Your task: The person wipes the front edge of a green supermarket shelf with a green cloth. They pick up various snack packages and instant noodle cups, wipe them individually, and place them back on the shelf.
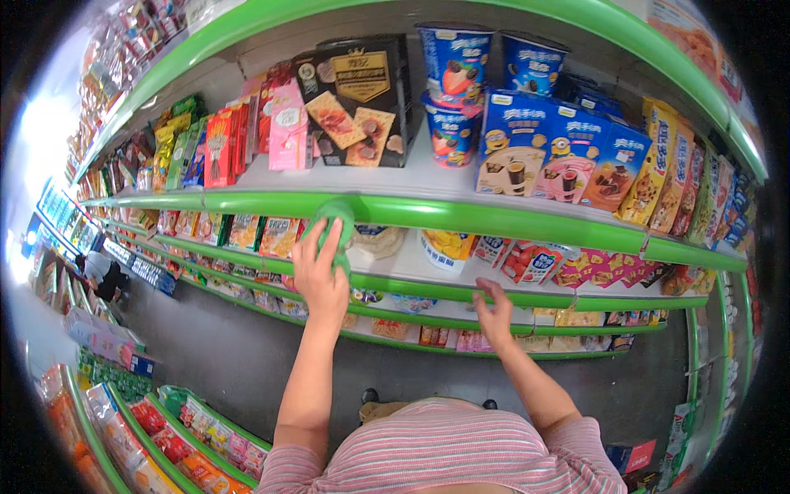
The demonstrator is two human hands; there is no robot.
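My left hand (322,268) presses a green cloth (333,225) against the green front edge (432,210) of a store shelf; part of the cloth hangs below my fingers. My right hand (493,312) is held in front of the lower shelf's green edge (518,299), fingers apart and bent, holding nothing. On the shelf above my left hand stand a black cracker box (358,105), a pink box (289,133) and red biscuit-stick boxes (219,148). Stacked blue cookie cups (453,68) and blue cookie boxes (512,145) stand to the right.
Lower shelves hold snack pouches, among them a yellow-and-white pouch (445,248). Yellow cookie packs (645,163) lean at the right. Behind me at lower left is another rack with bagged snacks (210,472). A person (102,272) is bent over farther down the aisle, by the far left shelves.
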